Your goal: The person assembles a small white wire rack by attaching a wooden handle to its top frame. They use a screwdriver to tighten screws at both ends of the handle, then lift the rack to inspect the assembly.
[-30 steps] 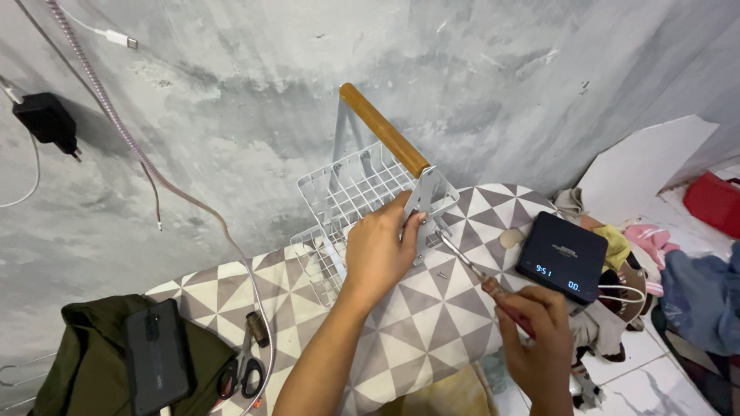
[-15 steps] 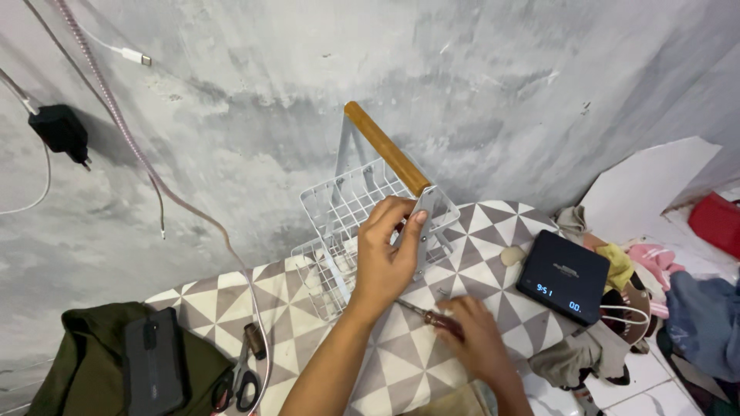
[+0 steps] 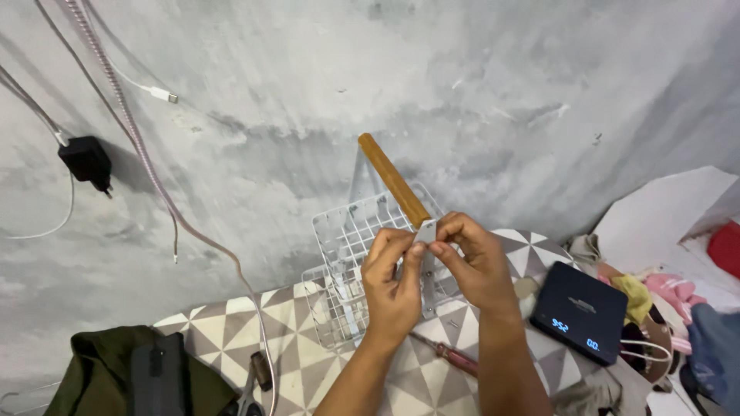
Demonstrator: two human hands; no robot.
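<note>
A white wire basket (image 3: 341,248) with a wooden handle bar (image 3: 393,180) stands on a patterned surface against a grey wall. My left hand (image 3: 391,277) and my right hand (image 3: 472,258) meet at the near end of the handle, both pinching the white metal bracket (image 3: 425,229) there. A screwdriver with a reddish handle (image 3: 449,356) lies on the surface just below my right wrist.
A black digital device with a lit display (image 3: 580,311) sits at the right, beside a heap of coloured cloths (image 3: 663,300). Scissors (image 3: 253,377) and a dark cloth with a phone (image 3: 158,377) lie at the lower left. Cables (image 3: 158,181) and a plug adapter (image 3: 86,160) hang on the wall.
My right hand has set down the screwdriver and risen to the handle's bracket beside my left hand. The camera has moved closer.
</note>
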